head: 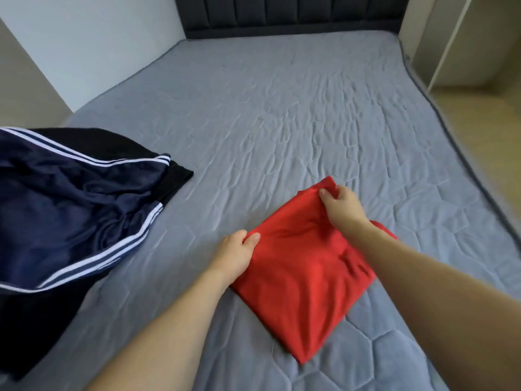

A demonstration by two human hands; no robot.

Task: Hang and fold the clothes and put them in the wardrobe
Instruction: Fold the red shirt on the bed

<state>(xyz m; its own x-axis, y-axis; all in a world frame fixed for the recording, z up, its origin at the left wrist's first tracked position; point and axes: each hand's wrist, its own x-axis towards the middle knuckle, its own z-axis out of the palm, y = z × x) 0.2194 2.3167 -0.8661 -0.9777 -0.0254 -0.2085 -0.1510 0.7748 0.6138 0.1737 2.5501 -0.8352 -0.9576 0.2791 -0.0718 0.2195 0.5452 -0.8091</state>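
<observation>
A red garment (298,280) lies folded into a rough rectangle on the grey quilted mattress (282,114), near its front. My left hand (236,253) pinches the garment's left corner between thumb and fingers. My right hand (342,204) grips its far corner, fingers curled into the cloth. A fold of red cloth shows past my right forearm.
A navy garment with white stripes (64,210) lies crumpled at the left on top of a black garment (174,176). A dark padded headboard (290,15) closes the far end. The floor (485,153) and a pale wardrobe frame (448,43) are at the right.
</observation>
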